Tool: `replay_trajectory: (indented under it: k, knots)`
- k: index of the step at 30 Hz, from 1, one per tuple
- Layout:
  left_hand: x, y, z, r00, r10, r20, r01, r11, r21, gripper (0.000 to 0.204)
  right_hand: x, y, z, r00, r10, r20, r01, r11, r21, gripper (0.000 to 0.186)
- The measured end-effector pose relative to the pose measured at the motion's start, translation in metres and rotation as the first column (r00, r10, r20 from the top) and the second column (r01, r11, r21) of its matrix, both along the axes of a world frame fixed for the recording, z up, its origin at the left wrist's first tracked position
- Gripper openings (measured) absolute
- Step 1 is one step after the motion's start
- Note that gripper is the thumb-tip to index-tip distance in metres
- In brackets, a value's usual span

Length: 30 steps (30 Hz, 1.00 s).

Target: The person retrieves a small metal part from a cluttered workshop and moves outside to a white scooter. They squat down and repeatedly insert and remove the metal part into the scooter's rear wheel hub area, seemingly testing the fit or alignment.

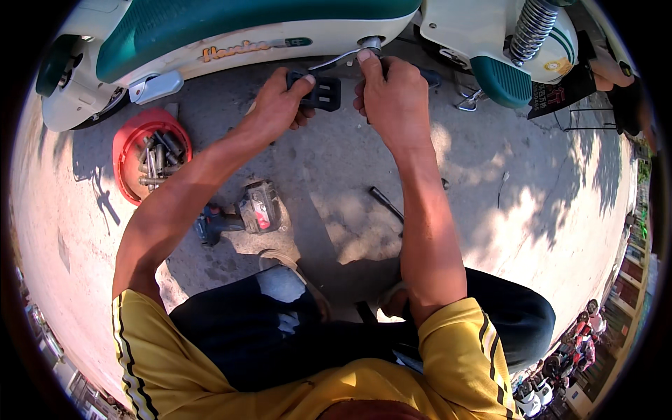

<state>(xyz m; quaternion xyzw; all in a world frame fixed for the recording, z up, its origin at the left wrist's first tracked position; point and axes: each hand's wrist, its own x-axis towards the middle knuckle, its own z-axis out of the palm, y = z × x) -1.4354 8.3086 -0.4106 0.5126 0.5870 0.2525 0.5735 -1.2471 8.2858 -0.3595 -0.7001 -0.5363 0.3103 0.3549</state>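
Observation:
My left hand (276,105) is closed on a black slotted pad (325,94), which looks like a foot pedal. From its top a thin bent metal rod (337,61) runs right to a round silver fitting (371,43) at the lower edge of a cream and green scooter body (280,49). My right hand (395,98) is closed at the rod's right end, its thumb pressed on top just below the fitting. Its other fingers curl underneath and are partly hidden.
On the ground at left stands a red bowl (126,168) of metal sockets. A cordless power tool (241,215) lies before my knees, and a dark rod-shaped tool (383,201) beside my right forearm. Another person's hand (607,73) is at far right, near a coil spring (535,31).

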Motion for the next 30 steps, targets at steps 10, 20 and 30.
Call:
replay_trajectory:
  k: [10,20,30]
  knots:
    - [0.001,-0.002,-0.003,0.998,0.001,0.056,-0.002,1.0,0.018,0.036,0.0,-0.001,-0.013,0.717,-0.101,-0.689,0.043,0.994,-0.1,0.04]
    - [0.001,-0.002,0.0,0.999,0.004,0.043,-0.005,1.0,0.013,0.034,0.006,-0.005,-0.041,-0.335,-0.073,-0.939,-0.241,0.97,0.011,0.048]
    - [-0.002,-0.001,-0.006,1.0,0.005,0.019,-0.005,1.0,0.006,0.036,0.0,-0.006,-0.018,-0.163,-0.183,-0.969,-0.234,0.962,-0.143,0.036]
